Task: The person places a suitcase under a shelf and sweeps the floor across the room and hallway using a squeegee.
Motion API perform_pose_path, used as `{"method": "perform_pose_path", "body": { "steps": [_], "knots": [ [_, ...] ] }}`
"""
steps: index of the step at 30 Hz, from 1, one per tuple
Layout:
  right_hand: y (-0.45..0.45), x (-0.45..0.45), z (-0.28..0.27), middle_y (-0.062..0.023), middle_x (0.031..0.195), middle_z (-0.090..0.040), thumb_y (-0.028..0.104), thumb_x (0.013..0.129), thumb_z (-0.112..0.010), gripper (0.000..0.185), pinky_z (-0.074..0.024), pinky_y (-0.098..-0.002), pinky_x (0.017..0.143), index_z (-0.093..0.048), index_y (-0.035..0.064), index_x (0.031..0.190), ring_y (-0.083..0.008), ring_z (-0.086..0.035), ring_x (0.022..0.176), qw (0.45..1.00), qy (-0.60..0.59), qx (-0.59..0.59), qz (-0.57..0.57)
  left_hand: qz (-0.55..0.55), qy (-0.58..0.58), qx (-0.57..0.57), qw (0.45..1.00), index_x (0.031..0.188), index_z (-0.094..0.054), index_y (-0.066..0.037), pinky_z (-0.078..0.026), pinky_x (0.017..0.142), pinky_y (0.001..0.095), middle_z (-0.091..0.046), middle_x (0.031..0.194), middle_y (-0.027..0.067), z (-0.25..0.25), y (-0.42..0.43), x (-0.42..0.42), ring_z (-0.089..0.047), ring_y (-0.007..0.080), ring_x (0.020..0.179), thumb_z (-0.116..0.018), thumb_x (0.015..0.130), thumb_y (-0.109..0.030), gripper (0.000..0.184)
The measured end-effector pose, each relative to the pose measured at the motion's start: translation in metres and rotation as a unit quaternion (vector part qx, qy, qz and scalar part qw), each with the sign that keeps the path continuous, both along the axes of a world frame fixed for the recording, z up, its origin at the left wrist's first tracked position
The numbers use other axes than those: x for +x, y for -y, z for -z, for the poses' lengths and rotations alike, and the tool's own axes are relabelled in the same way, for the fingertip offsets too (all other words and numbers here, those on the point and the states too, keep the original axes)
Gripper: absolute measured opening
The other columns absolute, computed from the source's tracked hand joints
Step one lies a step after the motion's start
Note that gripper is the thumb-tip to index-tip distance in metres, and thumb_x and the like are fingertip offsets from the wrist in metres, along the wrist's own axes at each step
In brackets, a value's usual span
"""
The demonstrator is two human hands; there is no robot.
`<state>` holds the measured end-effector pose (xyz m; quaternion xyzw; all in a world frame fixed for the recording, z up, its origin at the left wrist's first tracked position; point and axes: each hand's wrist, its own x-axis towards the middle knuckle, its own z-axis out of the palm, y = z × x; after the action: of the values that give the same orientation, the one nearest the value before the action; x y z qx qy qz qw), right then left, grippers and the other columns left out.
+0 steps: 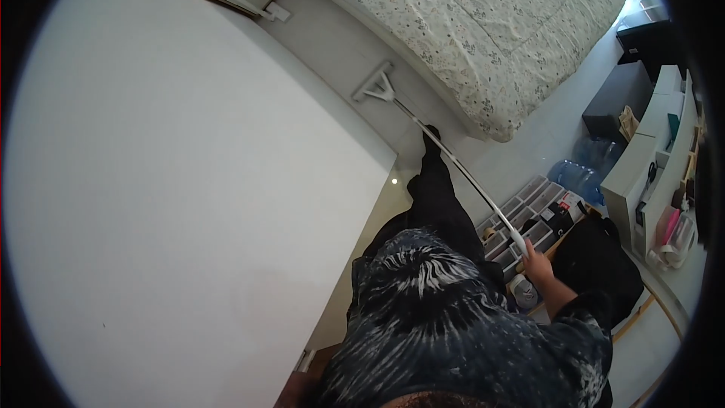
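1. In my right hand (537, 263), closed round the white grip (518, 239): the flat mop (462, 169).
2. Left hand's out of my view, so can't tell its state.
3. Well ahead of the right hand, the mop head (373, 83) is on the floor (332, 45) beside the bed (483, 30).
4. Just beyond that hand: divided trays (535, 198).

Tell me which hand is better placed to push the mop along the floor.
Right, most likely: the right hand is wrapped around the white mop handle, while no left hand can be made out in view.
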<state>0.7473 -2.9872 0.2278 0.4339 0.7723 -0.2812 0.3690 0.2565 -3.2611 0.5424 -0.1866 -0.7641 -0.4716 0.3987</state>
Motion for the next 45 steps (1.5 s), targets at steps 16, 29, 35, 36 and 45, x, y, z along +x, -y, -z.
{"method": "perform_pose_path", "body": {
  "steps": [16, 29, 35, 36, 45],
  "knots": [
    [-0.041, -0.430, 0.116, -0.0246, 0.101, -0.065, 0.025, 0.093, -0.045, 0.064, -0.0499, -0.0502, 0.080, -0.016, 0.0186, 0.150, -0.0407, -0.064, 0.090, 0.972, -0.233, 0.027, -0.030, 0.081, -0.213, 0.028, 0.973, 0.140, -0.031, 0.007, -0.033, 0.105, 0.0455, -0.043, 0.140, 0.0207, -0.055, -0.013, -0.008, -0.046, 0.0313, 0.124, -0.034, 0.101, -0.036, 0.058],
    [0.092, 0.010, -0.029, -0.0240, 0.086, -0.064, 0.026, 0.094, -0.050, 0.067, -0.0493, -0.0510, 0.066, -0.013, 0.0254, 0.151, -0.0416, -0.064, 0.075, 0.998, 0.028, -0.014, 0.051, 0.197, -0.268, -0.077, 0.940, 0.138, -0.033, 0.006, -0.035, 0.106, 0.0438, -0.044, 0.139, 0.0218, -0.057, -0.004, -0.023, -0.046, 0.0297, 0.126, -0.033, 0.102, -0.035, 0.055],
    [0.122, 0.034, -0.090, -0.0246, 0.089, -0.064, 0.024, 0.088, -0.058, 0.060, -0.0496, -0.0492, 0.076, -0.035, 0.0185, 0.144, -0.0398, -0.064, 0.085, 0.995, 0.029, 0.056, 0.072, 0.153, -0.273, -0.076, 0.947, 0.137, -0.035, 0.007, -0.036, 0.105, 0.0446, -0.044, 0.139, 0.0230, -0.058, -0.012, -0.014, -0.046, 0.0310, 0.126, -0.034, 0.101, -0.034, 0.055],
    [0.112, 0.024, -0.091, -0.0246, 0.089, -0.064, 0.024, 0.088, -0.058, 0.060, -0.0496, -0.0492, 0.076, -0.035, 0.0185, 0.144, -0.0398, -0.064, 0.085, 0.996, 0.025, 0.057, 0.070, 0.154, -0.270, -0.066, 0.948, 0.137, -0.036, 0.007, -0.036, 0.105, 0.0449, -0.044, 0.139, 0.0234, -0.056, -0.012, -0.013, -0.046, 0.0314, 0.126, -0.034, 0.101, -0.034, 0.054],
    [0.011, -0.114, -0.138, -0.0020, 0.060, -0.052, 0.010, 0.076, -0.066, 0.045, -0.0393, -0.0265, 0.036, -0.053, 0.0033, 0.119, -0.0119, -0.049, 0.040, 0.829, -0.145, -0.370, 0.393, 0.129, -0.304, -0.055, 0.942, 0.137, -0.036, 0.007, -0.039, 0.104, 0.0441, -0.044, 0.138, 0.0239, -0.062, -0.027, -0.020, -0.048, 0.0318, 0.124, -0.033, 0.101, -0.032, 0.052]
  ]
}}
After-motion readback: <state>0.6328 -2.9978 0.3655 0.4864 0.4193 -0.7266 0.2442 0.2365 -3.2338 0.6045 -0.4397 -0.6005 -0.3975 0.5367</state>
